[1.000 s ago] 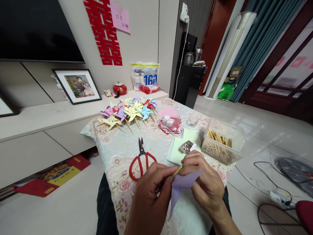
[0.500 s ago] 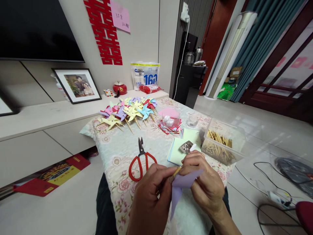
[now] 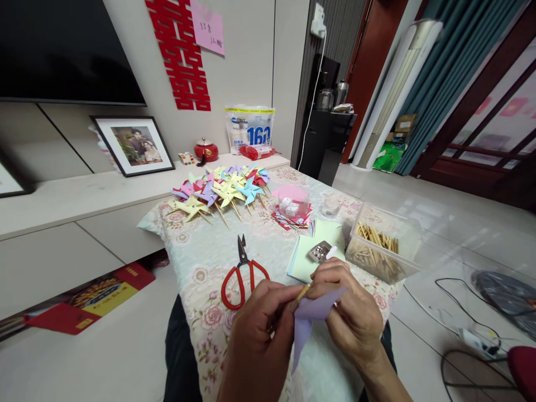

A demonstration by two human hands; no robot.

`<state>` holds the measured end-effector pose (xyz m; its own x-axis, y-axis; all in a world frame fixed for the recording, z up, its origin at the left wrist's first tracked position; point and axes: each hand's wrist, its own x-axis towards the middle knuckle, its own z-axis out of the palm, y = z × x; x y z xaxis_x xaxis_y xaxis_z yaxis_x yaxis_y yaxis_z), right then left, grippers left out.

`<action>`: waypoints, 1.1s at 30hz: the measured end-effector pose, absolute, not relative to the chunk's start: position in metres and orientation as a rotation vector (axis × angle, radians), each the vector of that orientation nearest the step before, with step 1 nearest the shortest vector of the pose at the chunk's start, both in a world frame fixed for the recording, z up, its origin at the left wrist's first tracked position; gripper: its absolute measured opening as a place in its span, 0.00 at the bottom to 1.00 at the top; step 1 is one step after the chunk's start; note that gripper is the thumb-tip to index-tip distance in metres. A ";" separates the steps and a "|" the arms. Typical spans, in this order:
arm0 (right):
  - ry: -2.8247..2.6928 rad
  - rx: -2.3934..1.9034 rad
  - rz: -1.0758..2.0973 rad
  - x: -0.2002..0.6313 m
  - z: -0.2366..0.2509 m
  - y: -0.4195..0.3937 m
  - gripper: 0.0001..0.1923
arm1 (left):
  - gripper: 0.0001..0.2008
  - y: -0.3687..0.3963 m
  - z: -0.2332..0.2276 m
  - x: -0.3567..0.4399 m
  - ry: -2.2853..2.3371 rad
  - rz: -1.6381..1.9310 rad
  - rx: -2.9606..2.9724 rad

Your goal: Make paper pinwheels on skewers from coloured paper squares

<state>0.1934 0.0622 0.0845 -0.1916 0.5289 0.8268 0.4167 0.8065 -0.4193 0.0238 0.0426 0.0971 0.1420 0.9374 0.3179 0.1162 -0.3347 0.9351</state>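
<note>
My left hand (image 3: 262,329) pinches a thin wooden stick (image 3: 302,292) near its top end. My right hand (image 3: 349,310) grips a folded piece of lilac paper (image 3: 307,320) against that stick, and a pointed flap hangs down between the two hands. Both hands are low in the view, above the near edge of a table with a floral cloth (image 3: 209,262). Red-handled scissors (image 3: 240,274) lie shut just beyond my left hand.
A heap of finished paper pinwheels (image 3: 221,192) lies at the table's far end. A clear box of wooden sticks (image 3: 379,251) stands right, beside green paper sheets (image 3: 305,262) with a small metal tin (image 3: 319,251). A pink-lidded tub (image 3: 291,201) sits mid-table. Cables trail on the floor at right.
Hardly anything differs; the hands hold the stick and lilac paper in the same place, with only a slight shift of the view.
</note>
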 end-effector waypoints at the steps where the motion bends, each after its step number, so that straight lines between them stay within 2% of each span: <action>1: -1.817 -0.724 0.120 0.193 0.084 0.062 0.14 | 0.14 0.043 0.097 0.024 1.042 1.287 1.616; 33: -1.819 -0.757 0.171 0.190 0.083 0.061 0.13 | 0.15 0.039 0.094 0.022 1.162 1.408 2.132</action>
